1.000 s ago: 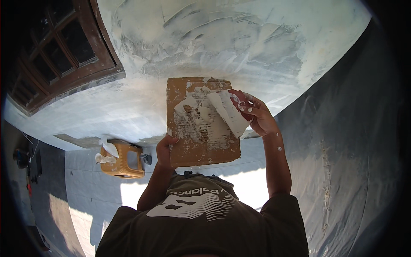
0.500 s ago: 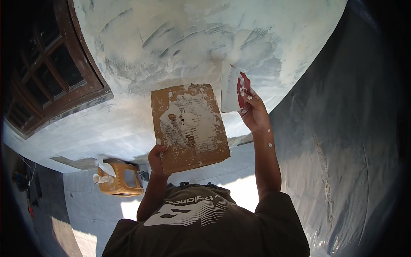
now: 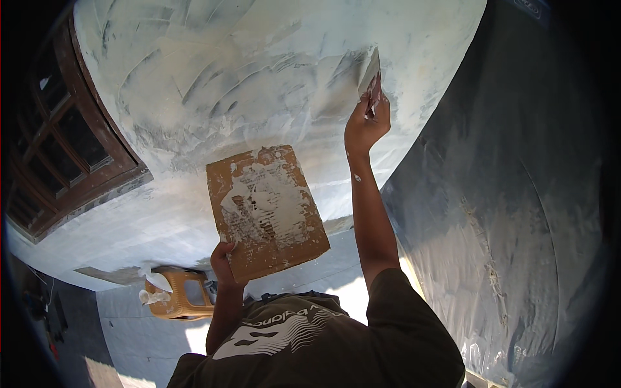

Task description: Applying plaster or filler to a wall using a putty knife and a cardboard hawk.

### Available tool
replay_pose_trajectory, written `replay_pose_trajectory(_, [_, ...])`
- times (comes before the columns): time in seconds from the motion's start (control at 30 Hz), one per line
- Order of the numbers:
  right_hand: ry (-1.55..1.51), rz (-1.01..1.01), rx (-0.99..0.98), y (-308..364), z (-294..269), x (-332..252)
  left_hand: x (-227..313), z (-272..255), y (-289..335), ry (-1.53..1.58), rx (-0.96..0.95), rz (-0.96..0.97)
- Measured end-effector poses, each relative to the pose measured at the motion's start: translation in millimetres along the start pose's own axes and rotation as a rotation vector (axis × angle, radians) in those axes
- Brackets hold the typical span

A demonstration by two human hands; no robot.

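Observation:
My left hand point(image 3: 224, 264) grips the lower left edge of a brown cardboard sheet point(image 3: 291, 249), thumb on top and the other fingers hidden beneath. White putty point(image 3: 272, 200) is smeared thickly over the middle of the sheet. Up and to the right, my right hand point(image 3: 367, 124) is closed round a putty knife point(image 3: 372, 76) with a wide pale blade and a reddish grip. The blade is tilted against the wall point(image 3: 259, 71), which carries patchy, streaked white putty. Whether its whole edge touches the wall cannot be made out. Spots of putty stick to my right forearm.
A brown wooden window frame point(image 3: 107, 169) with dark panes stands at the left. Below it, an orange plastic stool point(image 3: 184, 299) holds white items. Grey plastic sheeting point(image 3: 491, 239) hangs along the right, and a grey covering point(image 3: 139, 333) lies over the floor.
My right hand has moved the putty knife from beside the cardboard sheet up to the wall and turned it. In view, the cardboard sheet sits slightly lower and further left.

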State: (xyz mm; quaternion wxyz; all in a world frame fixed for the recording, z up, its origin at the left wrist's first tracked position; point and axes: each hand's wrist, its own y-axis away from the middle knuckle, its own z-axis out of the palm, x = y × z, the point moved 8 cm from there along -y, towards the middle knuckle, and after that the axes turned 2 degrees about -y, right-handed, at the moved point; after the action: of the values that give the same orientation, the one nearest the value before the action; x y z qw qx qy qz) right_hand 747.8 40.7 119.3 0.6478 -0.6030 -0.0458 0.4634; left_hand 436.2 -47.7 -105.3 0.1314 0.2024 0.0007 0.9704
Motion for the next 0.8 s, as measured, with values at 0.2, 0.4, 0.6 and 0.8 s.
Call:
replay_pose_trajectory(0.2, [0.310,-0.255,-0.041,19,60,33,-10,9,-20,-0.021,-0.006,0.049])
replay_pose_trajectory(0.4, [0.364,-0.246,-0.050,36,75,47,-6,6,-34,-0.011,0.018,0.107])
replay_pose_trajectory(0.6, [0.221,-0.162,-0.117,60,58,37,7,5,-36,-0.007,-0.003,0.082])
replay_pose_trajectory(0.8, [0.172,-0.241,0.097,5,44,16,25,0,-39,-0.020,0.003,0.041])
